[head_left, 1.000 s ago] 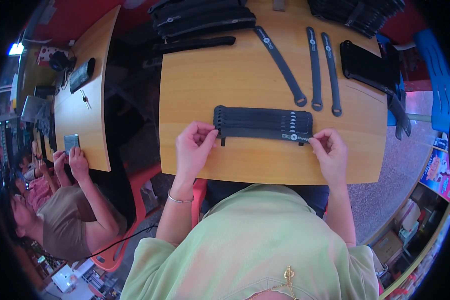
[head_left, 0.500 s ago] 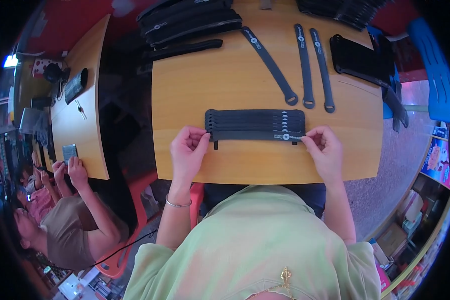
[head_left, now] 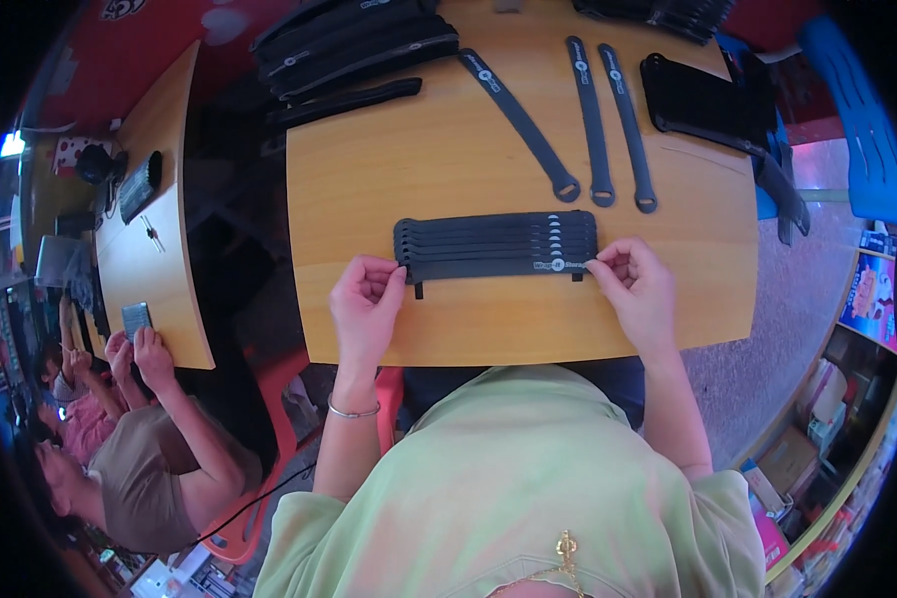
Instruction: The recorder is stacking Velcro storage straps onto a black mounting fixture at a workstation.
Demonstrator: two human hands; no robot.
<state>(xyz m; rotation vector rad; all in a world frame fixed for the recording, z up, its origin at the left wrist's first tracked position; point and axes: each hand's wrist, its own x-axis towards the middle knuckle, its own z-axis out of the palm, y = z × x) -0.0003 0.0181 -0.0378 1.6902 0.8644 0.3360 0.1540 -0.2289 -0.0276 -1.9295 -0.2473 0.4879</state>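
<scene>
On the table in front of me lies a row of several dark grey straps (head_left: 483, 237), overlapped like shingles, each with a small pale print toward the right. My left hand (head_left: 369, 299) pinches the left end of the nearest strap (head_left: 478, 269) between thumb and finger. At its right end, the fingertips of my right hand (head_left: 636, 294) close on the same strap. Two short black tabs stick out below the row's near edge. Beyond the row rest three loose straps, a slanted one (head_left: 520, 125) and two nearly parallel ones (head_left: 590, 122), (head_left: 628, 128), each with a looped near end.
Piles of black straps (head_left: 354, 55) stand at the far left of the wooden table (head_left: 349, 199). Another black bundle (head_left: 703, 108) overhangs its right edge, near a blue chair (head_left: 857, 120). To the left, a person (head_left: 169, 478) handles a small grey piece at a separate table (head_left: 159, 259).
The whole view has shifted slightly, so the table's contents appear a little further left and up. Both hands keep their pinch on the nearest strap, with little movement.
</scene>
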